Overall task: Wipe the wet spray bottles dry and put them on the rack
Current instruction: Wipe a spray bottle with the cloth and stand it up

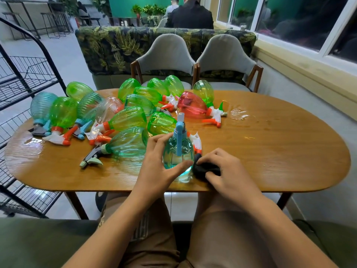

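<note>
Sitting with brown shorts (152,246) tucked under the near edge of the oval wooden table (280,151). Gripping the upright, clear turquoise plastic spray bottle with the blue trigger head (178,153) in the left hand (157,163), fingers curling behind it and thumb lying across its front, close to the middle of the near edge. Pressing a crumpled black cloth (204,168) against the bottle's lower right side with the right hand (227,172), fingers bending down over the cloth. Crowding in just behind and to the left: a heap of lying green, turquoise, clear and red plastic spray bottles (133,117), filling the left half out to the far edge, the closest pale green one (127,144) lying just beside the left knuckles. Glistening near the far edge on the right: water patches (238,113). Leaving open wood across the whole right end. Standing off the left end: black wire rack (29,80). Facing in at the far edge: two grey padded chairs (166,55).
</note>
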